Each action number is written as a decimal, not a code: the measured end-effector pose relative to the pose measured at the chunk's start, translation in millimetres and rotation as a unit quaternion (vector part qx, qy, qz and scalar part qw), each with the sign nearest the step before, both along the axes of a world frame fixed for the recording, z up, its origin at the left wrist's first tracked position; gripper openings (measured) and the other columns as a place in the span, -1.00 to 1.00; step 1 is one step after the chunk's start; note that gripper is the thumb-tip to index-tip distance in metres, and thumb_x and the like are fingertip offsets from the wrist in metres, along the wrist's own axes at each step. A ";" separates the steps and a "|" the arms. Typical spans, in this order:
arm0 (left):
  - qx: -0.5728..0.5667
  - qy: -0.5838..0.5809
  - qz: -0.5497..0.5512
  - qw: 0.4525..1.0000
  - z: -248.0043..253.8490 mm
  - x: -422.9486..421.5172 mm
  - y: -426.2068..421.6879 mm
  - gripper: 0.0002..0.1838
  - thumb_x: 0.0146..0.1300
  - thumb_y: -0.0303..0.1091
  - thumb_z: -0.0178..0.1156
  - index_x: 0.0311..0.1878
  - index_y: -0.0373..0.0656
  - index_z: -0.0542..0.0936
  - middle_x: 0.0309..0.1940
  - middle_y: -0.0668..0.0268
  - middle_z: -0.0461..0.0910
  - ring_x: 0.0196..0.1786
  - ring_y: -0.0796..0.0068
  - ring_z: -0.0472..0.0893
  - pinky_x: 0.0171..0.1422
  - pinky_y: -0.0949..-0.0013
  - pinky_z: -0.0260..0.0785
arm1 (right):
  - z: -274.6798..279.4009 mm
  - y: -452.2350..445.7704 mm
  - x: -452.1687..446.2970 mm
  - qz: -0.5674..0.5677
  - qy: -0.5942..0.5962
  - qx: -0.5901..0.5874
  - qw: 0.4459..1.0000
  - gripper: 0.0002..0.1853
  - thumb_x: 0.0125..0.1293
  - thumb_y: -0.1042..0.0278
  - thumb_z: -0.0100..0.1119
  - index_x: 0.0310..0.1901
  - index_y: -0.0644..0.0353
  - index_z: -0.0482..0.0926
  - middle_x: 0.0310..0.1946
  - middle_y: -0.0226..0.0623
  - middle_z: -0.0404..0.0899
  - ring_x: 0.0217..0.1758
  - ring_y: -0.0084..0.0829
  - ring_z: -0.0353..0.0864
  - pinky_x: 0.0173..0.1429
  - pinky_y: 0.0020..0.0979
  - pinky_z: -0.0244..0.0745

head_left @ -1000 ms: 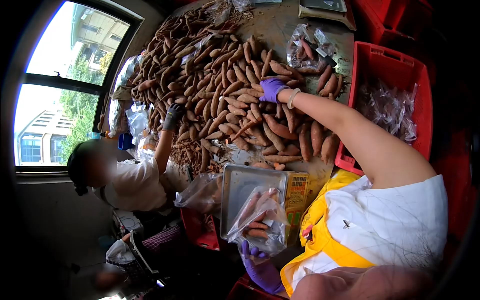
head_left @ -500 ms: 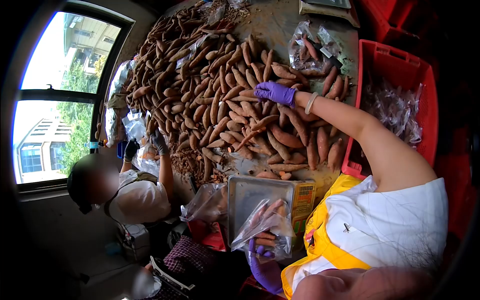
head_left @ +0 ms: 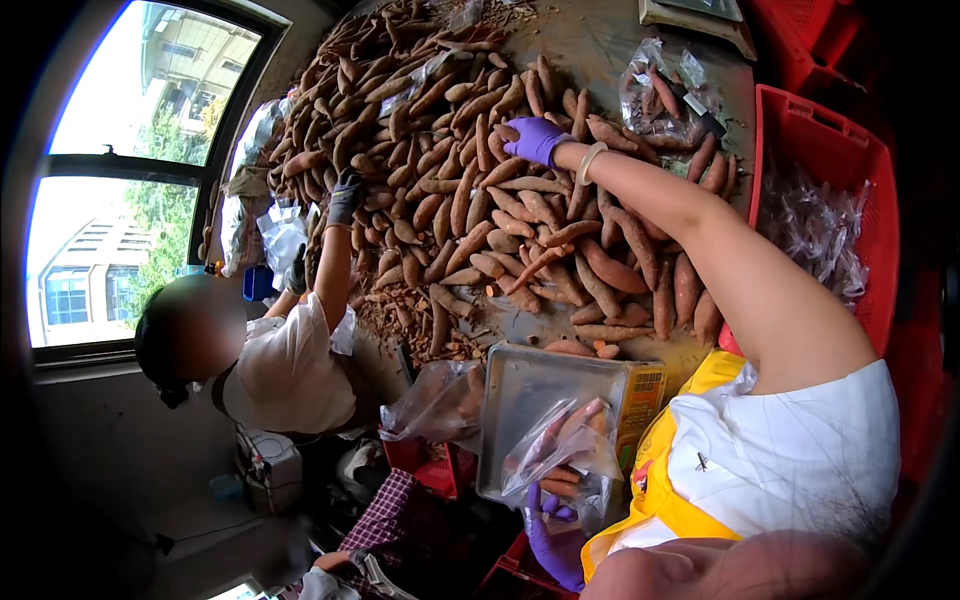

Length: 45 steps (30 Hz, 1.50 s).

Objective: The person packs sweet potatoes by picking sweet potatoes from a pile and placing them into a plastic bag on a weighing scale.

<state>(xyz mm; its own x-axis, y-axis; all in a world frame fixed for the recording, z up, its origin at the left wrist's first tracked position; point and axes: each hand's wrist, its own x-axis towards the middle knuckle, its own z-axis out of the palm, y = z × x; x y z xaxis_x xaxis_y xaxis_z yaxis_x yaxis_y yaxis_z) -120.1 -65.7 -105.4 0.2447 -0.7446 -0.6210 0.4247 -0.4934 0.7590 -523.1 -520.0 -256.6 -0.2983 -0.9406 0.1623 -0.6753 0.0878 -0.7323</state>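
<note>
The right hand (head_left: pixel 535 140) closed its fingers around a sweet potato (head_left: pixel 506 132) on the crowded table (head_left: pixel 575 35); the left hand (head_left: pixel 555 535), grip unclear, touched a plastic bag (head_left: pixel 548 457) on a scale (head_left: pixel 510 395).

Glossy plas. bag (head_left: pixel 568 450) & smooth mtl. scale tray (head_left: pixel 525 385)

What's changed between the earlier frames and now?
The right hand has moved farther out across the sweet potato pile, toward the upper left; no clear pick-up or release shows. The co-worker's gloved hand drew back, then reached onto the pile again. Unchanged: the left hand is at the clear bag, which rests on the scale.
</note>
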 end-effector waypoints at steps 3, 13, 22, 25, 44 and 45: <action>-0.004 0.016 0.009 1.000 -1.0 2.2 -3.2 -0.37 0.37 -0.03 0.13 0.38 -0.23 0.38 -0.10 0.35 0.54 -0.23 0.58 0.46 -0.06 0.48 0.31 | 5.9 -19.7 21.8 0.091 0.043 0.009 0.995 -0.60 0.23 0.00 0.23 -0.04 0.12 0.61 -0.14 -0.05 0.67 -0.04 -0.03 0.64 0.13 -0.15 0.48; -0.070 0.010 0.029 0.997 21.0 -8.6 -7.4 -0.34 0.40 -0.06 0.12 0.42 -0.28 0.29 -0.06 0.29 0.57 -0.14 0.54 0.53 0.00 0.46 0.41 | -8.2 8.0 103.1 0.223 -0.504 0.195 0.811 -0.70 0.30 0.14 0.31 -0.23 0.26 0.59 -0.30 -0.27 0.61 -0.16 -0.47 0.58 0.01 -0.39 0.52; -0.217 -0.353 0.068 0.907 102.1 8.9 32.3 -0.35 0.45 -0.09 -0.02 0.32 -0.56 0.28 -0.03 0.02 0.59 -0.28 0.52 0.55 -0.30 0.58 0.36 | 46.1 155.8 186.6 0.571 -0.321 0.261 0.709 -0.36 0.20 0.43 0.30 0.35 0.19 0.39 0.06 -0.27 0.60 0.08 -0.52 0.56 0.19 -0.42 0.48; -0.303 -0.320 0.022 0.897 116.9 27.6 75.1 -0.39 0.46 -0.22 0.05 0.40 -0.46 0.21 0.09 0.07 0.57 -0.08 0.40 0.59 0.00 0.42 0.51 | 33.3 213.6 221.7 0.646 -0.060 0.123 0.751 -0.43 0.19 0.38 0.22 0.29 0.03 0.44 0.01 -0.12 0.62 0.06 -0.15 0.60 0.19 -0.21 0.45; -0.303 -0.260 0.265 0.878 131.3 -7.9 177.4 -0.38 0.55 -0.13 -0.14 0.33 -0.62 0.24 0.19 -0.15 0.46 -0.13 0.44 0.69 -0.04 0.52 0.57 | 11.7 238.9 132.4 0.435 -0.041 -0.054 0.898 -0.12 0.26 0.25 0.35 0.54 -0.06 0.06 0.14 -0.15 0.54 0.24 -0.25 0.50 0.39 -0.28 0.33; -0.302 -0.263 0.269 0.876 132.8 -5.2 182.8 -0.38 0.55 -0.13 -0.14 0.33 -0.62 0.24 0.19 -0.15 0.46 -0.13 0.44 0.69 -0.04 0.52 0.57 | 4.5 242.6 131.8 0.433 -0.049 -0.053 0.899 -0.12 0.26 0.25 0.35 0.54 -0.06 0.06 0.15 -0.15 0.53 0.24 -0.27 0.50 0.39 -0.28 0.33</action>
